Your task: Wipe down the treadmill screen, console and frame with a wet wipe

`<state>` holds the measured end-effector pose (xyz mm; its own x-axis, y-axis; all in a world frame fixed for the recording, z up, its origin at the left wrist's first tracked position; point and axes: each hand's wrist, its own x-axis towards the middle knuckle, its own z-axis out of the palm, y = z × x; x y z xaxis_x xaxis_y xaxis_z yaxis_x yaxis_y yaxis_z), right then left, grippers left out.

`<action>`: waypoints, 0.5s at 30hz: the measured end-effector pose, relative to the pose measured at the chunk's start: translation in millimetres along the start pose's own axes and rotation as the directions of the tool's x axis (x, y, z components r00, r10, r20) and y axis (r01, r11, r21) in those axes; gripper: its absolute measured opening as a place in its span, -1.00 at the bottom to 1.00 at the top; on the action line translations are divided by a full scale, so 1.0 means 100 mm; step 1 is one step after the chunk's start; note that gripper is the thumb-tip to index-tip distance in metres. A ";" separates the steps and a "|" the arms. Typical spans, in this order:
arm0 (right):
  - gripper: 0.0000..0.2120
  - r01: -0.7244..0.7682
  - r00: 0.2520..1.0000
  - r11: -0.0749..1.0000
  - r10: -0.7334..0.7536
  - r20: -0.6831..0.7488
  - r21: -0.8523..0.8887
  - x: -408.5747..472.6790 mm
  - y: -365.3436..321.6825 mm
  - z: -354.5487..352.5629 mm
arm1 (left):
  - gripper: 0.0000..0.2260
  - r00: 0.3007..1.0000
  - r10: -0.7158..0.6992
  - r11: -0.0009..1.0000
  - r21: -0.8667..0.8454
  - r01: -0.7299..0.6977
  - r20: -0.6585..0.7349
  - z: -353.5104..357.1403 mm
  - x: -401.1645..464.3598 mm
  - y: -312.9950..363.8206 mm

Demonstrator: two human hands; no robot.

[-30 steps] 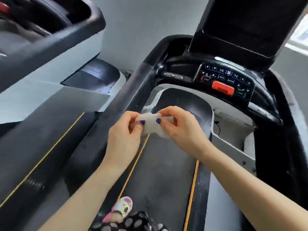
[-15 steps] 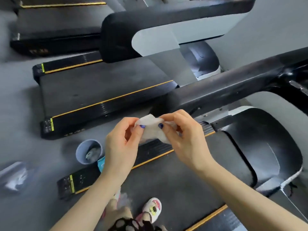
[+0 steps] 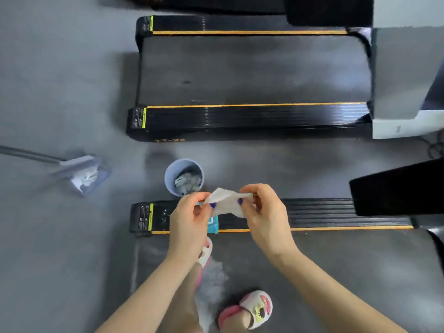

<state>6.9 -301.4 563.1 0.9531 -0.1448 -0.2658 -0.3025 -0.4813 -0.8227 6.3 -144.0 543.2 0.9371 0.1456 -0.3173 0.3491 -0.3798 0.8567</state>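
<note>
We stand on the treadmill [image 3: 336, 272]; its screen and console are out of view, progress unconfirmed. Bin [image 3: 183, 177] of used wipes at 11 o'clock. Left hand [image 3: 189, 222] and right hand [image 3: 265, 213] both pinch the wet wipe [image 3: 225, 204], centre frame.

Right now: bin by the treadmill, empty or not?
Not empty: the upright bin holds crumpled grey-white wads, seemingly used wipes.

Crumpled wipe [image 3: 227, 203] between both hands [image 3: 230, 212]
</note>
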 end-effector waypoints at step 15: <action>-0.79 -0.257 0.949 0.957 0.276 0.154 -0.134 2.29 2.14 3.28 | -0.78 0.917 -0.368 0.921 0.078 0.382 -0.153 0.37 2.66 -3.40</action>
<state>157.8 -154.0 161.3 0.8194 -0.1369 -0.5567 -0.5330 -0.5394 -0.6519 136.6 -10.3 152.1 0.7303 0.4133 -0.5440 0.6801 -0.3648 0.6359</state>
